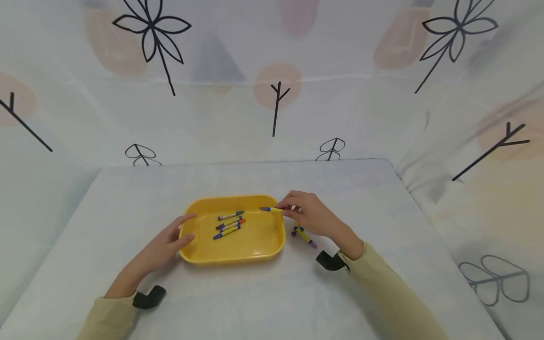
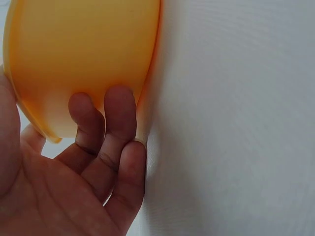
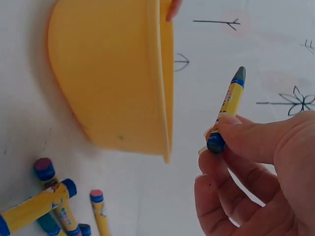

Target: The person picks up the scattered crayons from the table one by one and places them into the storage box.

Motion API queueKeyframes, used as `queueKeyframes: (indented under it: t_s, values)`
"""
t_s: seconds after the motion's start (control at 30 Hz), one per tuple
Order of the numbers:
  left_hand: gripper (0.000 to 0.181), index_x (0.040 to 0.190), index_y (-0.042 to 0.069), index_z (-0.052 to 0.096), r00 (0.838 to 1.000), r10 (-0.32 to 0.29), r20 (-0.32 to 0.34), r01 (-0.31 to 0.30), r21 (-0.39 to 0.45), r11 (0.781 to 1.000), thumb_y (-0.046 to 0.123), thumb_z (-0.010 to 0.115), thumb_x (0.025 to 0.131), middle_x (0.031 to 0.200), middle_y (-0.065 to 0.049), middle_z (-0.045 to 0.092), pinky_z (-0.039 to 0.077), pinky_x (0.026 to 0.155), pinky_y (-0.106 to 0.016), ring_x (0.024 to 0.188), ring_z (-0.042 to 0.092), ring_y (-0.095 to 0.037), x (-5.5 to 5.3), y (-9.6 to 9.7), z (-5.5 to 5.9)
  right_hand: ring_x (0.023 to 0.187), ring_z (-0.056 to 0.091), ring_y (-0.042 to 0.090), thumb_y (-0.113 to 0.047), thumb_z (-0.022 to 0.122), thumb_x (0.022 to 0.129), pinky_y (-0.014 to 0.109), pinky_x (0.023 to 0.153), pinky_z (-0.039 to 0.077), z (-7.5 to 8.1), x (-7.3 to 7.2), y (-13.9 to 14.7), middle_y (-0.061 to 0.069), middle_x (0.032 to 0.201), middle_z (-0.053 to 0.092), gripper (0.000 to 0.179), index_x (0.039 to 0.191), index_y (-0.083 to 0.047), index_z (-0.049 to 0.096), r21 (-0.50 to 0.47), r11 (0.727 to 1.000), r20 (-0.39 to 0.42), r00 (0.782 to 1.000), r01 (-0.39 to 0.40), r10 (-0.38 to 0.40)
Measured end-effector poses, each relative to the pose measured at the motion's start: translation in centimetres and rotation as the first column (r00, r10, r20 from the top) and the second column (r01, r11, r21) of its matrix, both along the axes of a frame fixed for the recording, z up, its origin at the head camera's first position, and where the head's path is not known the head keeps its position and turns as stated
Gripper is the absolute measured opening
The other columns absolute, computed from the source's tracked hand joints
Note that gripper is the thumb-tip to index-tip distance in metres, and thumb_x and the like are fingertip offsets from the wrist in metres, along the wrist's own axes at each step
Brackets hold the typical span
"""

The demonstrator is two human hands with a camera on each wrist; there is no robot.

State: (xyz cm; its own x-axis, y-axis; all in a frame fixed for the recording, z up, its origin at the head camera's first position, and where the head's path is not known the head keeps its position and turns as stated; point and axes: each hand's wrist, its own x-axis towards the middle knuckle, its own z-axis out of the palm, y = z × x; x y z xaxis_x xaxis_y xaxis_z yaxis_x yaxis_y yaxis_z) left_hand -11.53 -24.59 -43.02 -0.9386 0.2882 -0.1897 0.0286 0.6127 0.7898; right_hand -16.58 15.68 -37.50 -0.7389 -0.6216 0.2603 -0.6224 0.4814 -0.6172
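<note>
My right hand (image 1: 313,213) pinches a yellow-wrapped crayon (image 1: 270,209) with a dark grey tip, over the right rim of a yellow plastic tray (image 1: 255,250). In the right wrist view the held crayon (image 3: 229,105) sits between thumb and fingers, tip pointing away from the palm. At the tray's left end, my left hand (image 1: 163,243) grips the rim, thumb inside; the left wrist view has several fingers (image 2: 120,115) against the outer wall. Several crayons (image 1: 229,224) lie side by side in the tray.
Several loose crayons (image 3: 59,201) lie in a small pile on the white-covered table (image 1: 255,302), just right of the tray, some crossing each other. A patterned cloth (image 1: 238,123) stands behind the table and along its sides.
</note>
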Motion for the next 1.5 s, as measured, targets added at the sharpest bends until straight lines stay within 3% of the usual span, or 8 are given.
queueKeyframes:
  t_s: [0.13, 0.37, 0.53, 0.77, 1.0, 1.1, 1.3, 1.5]
  values:
    - [0.058, 0.153, 0.022, 0.033, 1.0, -0.004, -0.016, 0.004, -0.008, 1.0, 0.033, 0.058, 0.102, 0.122, -0.016, 0.055, 0.042, 0.081, -0.04, 0.092, 0.055, -0.025, -0.2, -0.1, 0.2, 0.084, 0.058, 0.011, -0.005, 0.069, 0.093, 0.027, 0.076, 0.052, 0.1, -0.8, -1.4, -0.002, 0.098, 0.066, 0.017, 0.11, -0.006, 0.074, 0.009, 0.999, 0.0, 0.999, -0.034, 0.034]
    - [0.059, 0.154, 0.022, 0.032, 1.0, -0.008, -0.024, 0.007, -0.019, 1.0, 0.035, 0.057, 0.102, 0.144, -0.022, 0.045, 0.044, 0.091, -0.045, 0.102, 0.055, -0.027, -0.3, -0.6, 0.2, 0.085, 0.057, 0.012, -0.009, 0.066, 0.096, 0.026, 0.077, 0.051, 0.6, -2.2, -4.5, 0.0, 0.099, 0.066, 0.016, 0.11, -0.005, 0.073, 0.049, 0.995, 0.025, 0.996, -0.085, 0.084]
    - [0.059, 0.154, 0.022, 0.032, 0.999, -0.007, -0.031, 0.006, -0.025, 1.0, 0.035, 0.057, 0.102, 0.14, -0.021, 0.047, 0.043, 0.085, -0.042, 0.098, 0.055, -0.026, -0.3, -0.8, 0.1, 0.088, 0.058, 0.011, -0.01, 0.065, 0.097, 0.024, 0.08, 0.05, 1.3, -3.2, -6.9, -0.001, 0.102, 0.066, 0.018, 0.113, -0.007, 0.073, 0.07, 0.993, 0.047, 0.995, -0.092, 0.089]
    - [0.059, 0.154, 0.021, 0.032, 1.0, -0.005, -0.02, 0.005, 0.004, 1.0, 0.033, 0.058, 0.102, 0.132, -0.02, 0.049, 0.042, 0.081, -0.04, 0.094, 0.055, -0.026, -0.4, -0.8, -0.1, 0.092, 0.059, 0.01, -0.008, 0.064, 0.097, 0.021, 0.08, 0.05, 1.1, -4.7, -9.7, -0.001, 0.102, 0.067, 0.019, 0.114, -0.006, 0.072, -0.017, 0.996, 0.046, 0.995, -0.091, 0.092]
    - [0.06, 0.155, 0.022, 0.031, 1.0, -0.009, -0.011, 0.01, 0.009, 1.0, 0.035, 0.057, 0.102, 0.147, -0.023, 0.04, 0.045, 0.092, -0.046, 0.101, 0.055, -0.028, -0.4, -0.7, -0.2, 0.093, 0.062, 0.011, -0.007, 0.065, 0.096, 0.02, 0.079, 0.051, -0.5, -5.9, -11.3, 0.003, 0.102, 0.069, 0.018, 0.112, -0.006, 0.073, -0.126, 0.987, 0.051, 0.993, -0.095, 0.103]
    - [0.061, 0.155, 0.022, 0.031, 1.0, -0.007, -0.001, 0.007, 0.01, 1.0, 0.035, 0.057, 0.102, 0.145, -0.023, 0.042, 0.045, 0.09, -0.045, 0.099, 0.056, -0.027, -0.3, -0.6, -0.2, 0.092, 0.063, 0.011, -0.008, 0.066, 0.096, 0.019, 0.078, 0.052, -1.0, -6.1, -11.7, 0.003, 0.102, 0.07, 0.018, 0.111, -0.006, 0.074, -0.141, 0.984, 0.028, 0.993, -0.112, 0.117]
    - [0.06, 0.155, 0.023, 0.031, 1.0, -0.013, -0.002, 0.013, 0.027, 1.0, 0.035, 0.057, 0.102, 0.142, -0.023, 0.045, 0.045, 0.089, -0.044, 0.098, 0.057, -0.026, -0.2, -0.5, -0.4, 0.092, 0.064, 0.009, -0.008, 0.067, 0.095, 0.019, 0.081, 0.05, -1.7, -6.2, -12.0, 0.002, 0.103, 0.072, 0.018, 0.11, -0.007, 0.076, -0.068, 0.983, 0.035, 0.984, -0.172, 0.175]
    - [0.059, 0.154, 0.023, 0.031, 1.0, -0.012, -0.01, 0.013, 0.034, 0.999, 0.035, 0.057, 0.102, 0.147, -0.024, 0.041, 0.044, 0.092, -0.047, 0.101, 0.057, -0.027, -0.2, -0.3, -0.5, 0.088, 0.064, 0.002, -0.013, 0.071, 0.093, 0.017, 0.078, 0.048, -2.1, -6.1, -12.4, -0.004, 0.1, 0.074, 0.014, 0.105, -0.011, 0.079, 0.133, 0.97, 0.111, 0.976, -0.203, 0.189]
